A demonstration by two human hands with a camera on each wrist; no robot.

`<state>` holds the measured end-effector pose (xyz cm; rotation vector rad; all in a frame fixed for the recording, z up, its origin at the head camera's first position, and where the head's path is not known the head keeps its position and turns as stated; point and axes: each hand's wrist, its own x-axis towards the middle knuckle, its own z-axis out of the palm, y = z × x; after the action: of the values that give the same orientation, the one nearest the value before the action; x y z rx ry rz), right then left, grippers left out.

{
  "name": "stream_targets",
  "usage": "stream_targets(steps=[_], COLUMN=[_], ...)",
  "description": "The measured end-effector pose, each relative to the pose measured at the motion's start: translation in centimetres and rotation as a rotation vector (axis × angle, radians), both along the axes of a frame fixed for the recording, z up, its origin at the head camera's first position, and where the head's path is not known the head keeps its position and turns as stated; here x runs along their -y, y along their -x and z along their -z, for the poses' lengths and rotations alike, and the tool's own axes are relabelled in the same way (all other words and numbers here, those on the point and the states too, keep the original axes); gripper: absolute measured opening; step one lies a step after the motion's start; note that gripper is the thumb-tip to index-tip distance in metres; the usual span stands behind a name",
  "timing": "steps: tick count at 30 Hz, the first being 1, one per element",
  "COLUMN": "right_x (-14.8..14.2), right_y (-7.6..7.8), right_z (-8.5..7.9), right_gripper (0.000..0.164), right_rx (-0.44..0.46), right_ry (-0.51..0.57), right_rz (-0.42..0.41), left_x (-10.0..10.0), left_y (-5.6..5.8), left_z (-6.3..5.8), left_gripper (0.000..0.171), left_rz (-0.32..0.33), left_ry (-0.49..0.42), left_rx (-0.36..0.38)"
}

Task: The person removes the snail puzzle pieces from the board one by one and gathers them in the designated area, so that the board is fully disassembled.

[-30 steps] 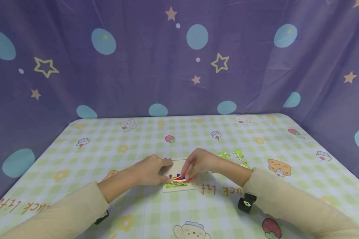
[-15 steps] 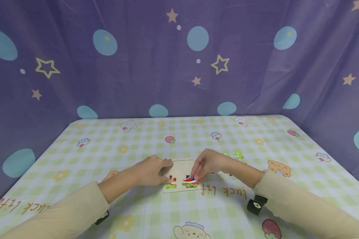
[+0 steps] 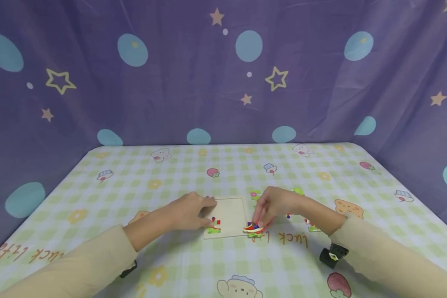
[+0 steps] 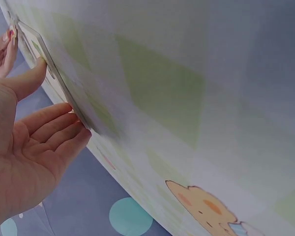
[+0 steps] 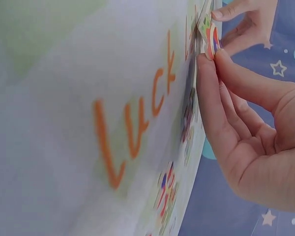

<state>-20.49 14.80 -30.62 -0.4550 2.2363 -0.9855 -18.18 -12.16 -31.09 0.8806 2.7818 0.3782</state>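
Observation:
A pale wooden puzzle board [image 3: 231, 213] lies on the table, with a green, red and blue puzzle piece [image 3: 215, 227] in its near left corner. My left hand [image 3: 188, 212] rests at the board's left side. Its fingertips touch the edge, and its thumb lies by that corner piece. Just off the board's near right corner, my right hand [image 3: 279, 205] pinches a jigsaw piece [image 3: 254, 229] between thumb and forefinger; red, blue and white curves over green show on it. The right wrist view has this pinched piece [image 5: 210, 37] tilted above the cloth.
Several loose pieces lie around and behind the right hand, among them a green piece with a pink spot [image 3: 255, 194], a green piece [image 3: 297, 191] and a red-green piece [image 3: 313, 226]. A checked cloth [image 3: 186, 265] covers the table; a purple curtain [image 3: 193, 91] hangs behind.
My right hand has carried the pinched piece rightward, from beside the corner piece to beyond the board's right edge. The left hand stays on the board.

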Motion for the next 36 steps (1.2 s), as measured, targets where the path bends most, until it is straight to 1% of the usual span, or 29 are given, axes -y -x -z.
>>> stream_targets(steps=[3, 4, 8, 11, 15, 18, 23, 28, 31, 36], right_x=[-0.8, -1.0, -2.0, -2.8, -4.0, -5.0, -6.4, -7.1, -7.2, -7.2], right_y=[-0.1, -0.2, -0.5, -0.8, -1.2, -1.4, -1.5, -1.5, -1.5, -1.6], right_z=[0.0, -0.1, -0.1, -0.3, -0.7, -0.9, -0.8, -0.7, -0.8, -1.0], right_gripper=[0.013, 0.012, 0.009, 0.008, 0.008, 0.007, 0.007, 0.007, 0.008, 0.009], right_rx=[-0.027, -0.039, -0.086, -0.144, -0.197, -0.212, -0.232, -0.256, -0.257, -0.292], right_ry=[-0.035, -0.046, -0.079, -0.107, -0.123, -0.128, -0.145, -0.143, -0.145, -0.167], right_rz=[0.011, 0.017, 0.026, 0.008, -0.009, -0.013, 0.001, 0.022, 0.033, 0.043], left_x=[0.0, 0.0, 0.0, 0.0, -0.1, -0.1, -0.2, -0.3, -0.4, -0.4], left_y=[0.1, 0.1, 0.1, 0.0, -0.1, -0.1, -0.1, 0.0, 0.0, 0.0], left_z=[0.0, 0.1, 0.0, 0.0, -0.1, -0.2, -0.3, -0.4, -0.5, -0.7], left_gripper=[0.026, 0.024, 0.03, 0.036, 0.032, 0.036, 0.054, 0.056, 0.057, 0.06], left_rz=[0.029, 0.034, 0.025, 0.01, 0.002, -0.009, -0.037, -0.049, -0.049, -0.04], left_ry=[-0.005, -0.006, -0.007, -0.009, -0.009, -0.011, -0.015, -0.015, 0.002, 0.03], left_rx=[-0.02, -0.024, -0.027, -0.017, -0.001, 0.008, 0.024, 0.023, 0.018, 0.018])
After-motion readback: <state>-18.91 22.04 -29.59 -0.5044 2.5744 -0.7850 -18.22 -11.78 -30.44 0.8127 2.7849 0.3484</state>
